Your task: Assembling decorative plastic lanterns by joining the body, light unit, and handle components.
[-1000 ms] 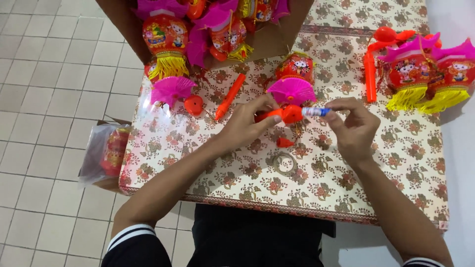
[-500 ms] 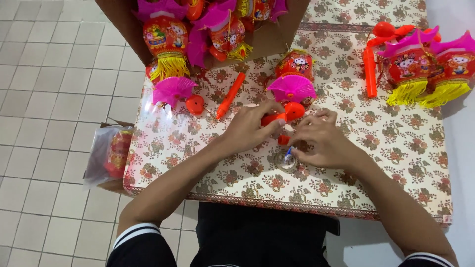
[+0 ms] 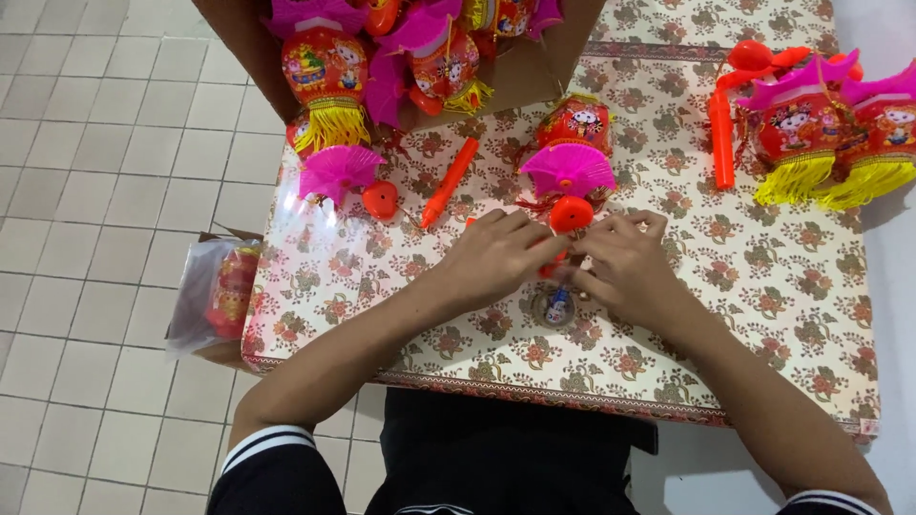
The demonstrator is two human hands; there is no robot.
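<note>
Left hand [image 3: 496,256] and right hand [image 3: 625,267] meet over the table [image 3: 782,286] — both pinch a small red stick [image 3: 548,268]; a heart-shaped red piece [image 3: 571,213] sits just above.

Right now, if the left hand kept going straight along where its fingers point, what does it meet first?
The left hand points right, toward the right hand. It would likely meet that hand's fingers first, around the small orange piece between them; they look nearly touching, though depth is unclear.
</note>
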